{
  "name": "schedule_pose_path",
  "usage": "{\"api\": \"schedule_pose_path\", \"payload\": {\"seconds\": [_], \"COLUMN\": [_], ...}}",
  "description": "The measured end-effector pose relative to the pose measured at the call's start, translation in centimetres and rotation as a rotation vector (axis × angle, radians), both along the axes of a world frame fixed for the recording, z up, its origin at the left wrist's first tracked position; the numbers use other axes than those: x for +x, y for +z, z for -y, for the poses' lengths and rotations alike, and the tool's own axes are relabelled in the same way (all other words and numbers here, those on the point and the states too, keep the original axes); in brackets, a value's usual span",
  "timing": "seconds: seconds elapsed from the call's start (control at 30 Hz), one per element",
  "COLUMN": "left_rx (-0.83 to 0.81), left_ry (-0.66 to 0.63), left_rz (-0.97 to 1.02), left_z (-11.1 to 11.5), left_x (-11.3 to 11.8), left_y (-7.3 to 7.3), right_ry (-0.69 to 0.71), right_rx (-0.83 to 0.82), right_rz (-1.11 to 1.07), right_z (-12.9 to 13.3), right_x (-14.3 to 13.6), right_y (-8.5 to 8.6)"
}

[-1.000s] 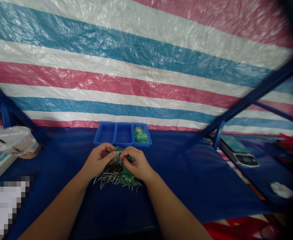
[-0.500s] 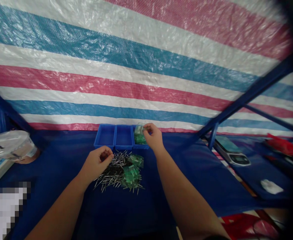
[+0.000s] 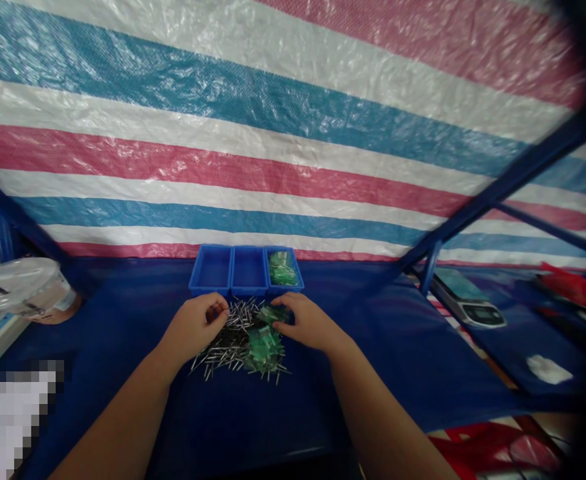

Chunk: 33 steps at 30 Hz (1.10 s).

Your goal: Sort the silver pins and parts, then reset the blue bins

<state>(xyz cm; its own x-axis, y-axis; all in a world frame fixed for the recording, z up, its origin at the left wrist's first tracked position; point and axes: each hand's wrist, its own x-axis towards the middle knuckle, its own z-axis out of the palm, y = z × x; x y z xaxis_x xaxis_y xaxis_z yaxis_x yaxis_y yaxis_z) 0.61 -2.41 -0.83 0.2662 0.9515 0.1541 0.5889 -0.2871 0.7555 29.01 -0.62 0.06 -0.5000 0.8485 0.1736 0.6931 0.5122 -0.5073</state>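
A heap of thin silvery nail-like metal pieces (image 3: 223,353) lies on the blue table, with several small green clear packets (image 3: 265,347) on its right side. My left hand (image 3: 195,327) rests at the heap's upper left edge, thumb and fingertips pinched together; what they hold, if anything, is hidden. At the upper right of the heap, my right hand (image 3: 305,322) has thumb and fingers apart around a green packet (image 3: 271,314); a firm grip does not show. Behind the heap stands a blue three-part bin (image 3: 249,291), with green packets (image 3: 283,268) in its right compartment.
A clear lidded tub (image 3: 37,290) stands at the left. On the right, beyond a blue frame bar (image 3: 473,207), are a digital scale (image 3: 473,308), a crumpled white piece (image 3: 549,369) and a red item (image 3: 580,285). Striped sheeting (image 3: 273,167) hangs behind.
My right hand has moved from the bin's right compartment down to the green packet at the heap, and its fingers have spread. My left hand has stayed in place.
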Motion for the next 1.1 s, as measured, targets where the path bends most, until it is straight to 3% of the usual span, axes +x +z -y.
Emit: {"api": "schedule_pose_path", "payload": {"seconds": [0.27,0.37,0.5,0.67,0.8,0.93,1.0,1.1], "left_rx": [0.02,0.021,0.009,0.002,-0.011,-0.011,-0.015,-0.022], "left_ry": [0.012,0.009,-0.007,-0.016,-0.011,-0.007,-0.01,-0.014], "left_rz": [-0.002,0.0,-0.006,-0.028,-0.011,0.012,0.02,0.02], "left_z": [0.0,0.0,0.1,0.1,0.0,-0.1,-0.1,-0.2], "left_x": [0.1,0.1,0.2,0.3,0.2,0.1,0.0,-0.1], "left_y": [-0.2,-0.2,-0.2,-0.2,-0.2,-0.4,-0.5,-0.6], "right_ry": [-0.133,-0.215,-0.302,-0.301,-0.329,-0.384,-0.441,-0.527], "right_rx": [0.086,0.053,-0.134,-0.205,-0.104,0.056,0.094,0.111], "right_rz": [-0.086,-0.358,-0.877,-1.031,-1.044,-0.935,-0.718,-0.221], "right_z": [-0.1,-0.1,-0.6,-1.1,-2.0,-5.1,-7.1,-9.3], "right_x": [-0.8,-1.0,-1.3,-1.3,-1.0,-0.2,0.4,0.9], "right_y": [-1.8,-2.2,-3.2,-3.6,-2.4,-0.6,0.1,0.6]}}
